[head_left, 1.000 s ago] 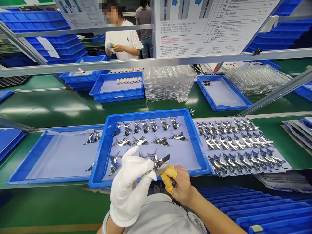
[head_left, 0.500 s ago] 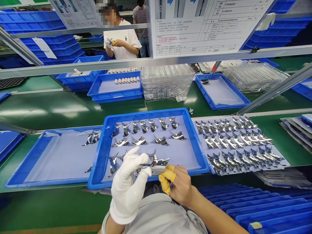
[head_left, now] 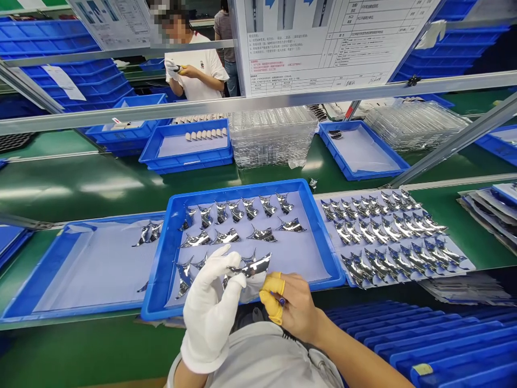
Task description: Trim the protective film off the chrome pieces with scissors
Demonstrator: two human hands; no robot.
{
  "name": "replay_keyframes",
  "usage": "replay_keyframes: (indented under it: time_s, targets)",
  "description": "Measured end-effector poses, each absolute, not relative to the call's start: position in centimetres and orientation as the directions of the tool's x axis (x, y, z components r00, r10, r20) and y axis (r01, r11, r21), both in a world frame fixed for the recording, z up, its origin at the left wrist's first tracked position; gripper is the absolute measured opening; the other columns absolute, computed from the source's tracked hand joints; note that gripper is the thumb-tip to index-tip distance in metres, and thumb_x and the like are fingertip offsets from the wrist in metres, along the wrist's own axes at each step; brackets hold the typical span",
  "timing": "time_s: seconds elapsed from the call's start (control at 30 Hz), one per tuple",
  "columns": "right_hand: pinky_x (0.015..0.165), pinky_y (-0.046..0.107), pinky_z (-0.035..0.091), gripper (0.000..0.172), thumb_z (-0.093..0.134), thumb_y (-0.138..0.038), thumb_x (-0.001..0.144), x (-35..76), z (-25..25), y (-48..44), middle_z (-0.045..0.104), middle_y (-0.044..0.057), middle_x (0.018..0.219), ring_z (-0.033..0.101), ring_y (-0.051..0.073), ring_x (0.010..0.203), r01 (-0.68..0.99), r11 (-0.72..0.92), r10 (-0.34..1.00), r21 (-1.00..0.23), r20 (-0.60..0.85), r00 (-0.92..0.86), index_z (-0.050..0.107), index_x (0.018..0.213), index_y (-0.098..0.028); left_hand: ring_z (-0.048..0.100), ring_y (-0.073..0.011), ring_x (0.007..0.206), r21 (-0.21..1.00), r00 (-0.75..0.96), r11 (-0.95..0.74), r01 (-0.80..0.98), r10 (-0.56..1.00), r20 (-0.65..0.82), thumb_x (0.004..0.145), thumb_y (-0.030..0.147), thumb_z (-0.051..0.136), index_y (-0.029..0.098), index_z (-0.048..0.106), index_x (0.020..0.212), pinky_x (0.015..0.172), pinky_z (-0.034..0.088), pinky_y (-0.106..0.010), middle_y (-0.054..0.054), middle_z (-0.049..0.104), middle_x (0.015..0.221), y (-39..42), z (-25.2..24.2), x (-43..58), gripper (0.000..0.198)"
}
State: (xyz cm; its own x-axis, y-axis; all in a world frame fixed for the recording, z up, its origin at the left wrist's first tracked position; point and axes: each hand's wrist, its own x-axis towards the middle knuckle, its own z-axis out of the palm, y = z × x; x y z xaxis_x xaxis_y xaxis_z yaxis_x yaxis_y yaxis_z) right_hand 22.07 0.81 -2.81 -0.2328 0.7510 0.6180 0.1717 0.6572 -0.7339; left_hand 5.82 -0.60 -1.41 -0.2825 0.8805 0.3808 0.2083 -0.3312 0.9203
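My left hand (head_left: 210, 315), in a white glove, pinches a shiny chrome wing-shaped part (head_left: 252, 265) between its fingertips just above the near edge of the middle blue tray (head_left: 169, 258). My right hand (head_left: 288, 304) is bare except for yellow finger cots; its fingers are curled round a small blue-tipped tool, right below the held part. Several more chrome parts (head_left: 242, 221) lie in rows on the pale liner of that tray.
A left blue tray (head_left: 48, 280) holds a few parts. Right of the middle tray lies a sheet of several chrome parts (head_left: 388, 237). Stacked blue trays (head_left: 404, 339) sit near right. Across the green belt are more trays, clear blister stacks (head_left: 274, 134) and a person (head_left: 194, 64).
My left hand has turned the chrome part so it lies flatter and a little higher. My right hand has drawn slightly back from it. The view has drifted left.
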Motion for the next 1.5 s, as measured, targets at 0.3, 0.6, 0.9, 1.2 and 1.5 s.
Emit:
replay_keyframes:
  time_s: [0.3, 0.6, 0.9, 1.2, 1.5]
  targets:
    - [0.047, 0.019, 0.034, 0.023, 0.055, -0.01, 0.09, 22.2, -2.4, 0.8, 0.044, -0.007, 0.059, 0.038, 0.008, 0.05, -0.034, 0.378, 0.892, -0.925, 0.374, -0.253, 0.049, 0.072, -0.021, 0.072, -0.0177, 0.107, 0.976, -0.355, -0.148, 0.162, 0.914, 0.198, 0.084, 0.024, 0.076, 0.027, 0.074, 0.106, 0.089, 0.059, -0.024, -0.002, 0.078, 0.109, -0.1, -0.8, 6.3, 0.022]
    - [0.049, 0.023, 0.039, 0.015, 0.052, -0.012, 0.093, 22.1, -3.9, 0.5, 0.056, -0.003, 0.059, 0.047, 0.011, 0.048, 0.245, 0.635, 0.771, -0.732, 0.584, -0.254, 0.058, 0.081, -0.02, 0.067, -0.0256, 0.11, 0.979, -0.386, 0.016, 0.204, 0.92, 0.065, 0.069, 0.035, 0.088, 0.023, 0.069, 0.106, 0.094, 0.055, -0.039, -0.007, 0.07, 0.112, 0.1, -1.8, 7.2, 0.044]
    - [0.063, 0.029, 0.056, 0.021, 0.052, -0.01, 0.094, 22.4, -5.7, 0.3, 0.073, 0.009, 0.083, 0.071, 0.019, 0.071, 0.408, 0.757, 0.634, -0.51, 0.723, -0.274, 0.065, 0.109, -0.015, 0.069, -0.0191, 0.082, 0.878, -0.361, -0.12, 0.463, 0.879, 0.311, 0.092, 0.035, 0.064, 0.024, 0.071, 0.081, 0.114, 0.042, -0.045, 0.002, 0.072, 0.076, 0.8, -0.7, 6.3, 0.018]
    - [0.057, 0.028, 0.053, 0.035, 0.047, -0.042, 0.106, 22.8, -3.9, 0.7, 0.066, 0.009, 0.084, 0.063, 0.019, 0.069, 0.316, 0.677, 0.736, -0.665, 0.606, -0.301, 0.064, 0.12, -0.014, 0.073, -0.0199, 0.099, 0.987, -0.359, -0.104, 0.126, 0.922, 0.143, 0.085, 0.027, 0.075, 0.022, 0.076, 0.104, 0.086, 0.06, -0.028, -0.006, 0.078, 0.109, -0.1, -1.7, 5.7, 0.019]
    - [0.076, 0.035, 0.054, 0.043, 0.032, -0.026, 0.107, 23.9, -0.1, 0.7, 0.062, 0.008, 0.097, 0.06, 0.023, 0.087, 0.267, 0.445, 0.844, -0.855, 0.3, -0.444, 0.042, 0.149, -0.023, 0.075, -0.0198, 0.091, 0.982, -0.39, -0.162, 0.096, 0.902, 0.187, 0.086, 0.026, 0.074, 0.023, 0.076, 0.105, 0.08, 0.062, -0.029, -0.005, 0.079, 0.102, -0.3, -1.4, 5.2, 0.019]
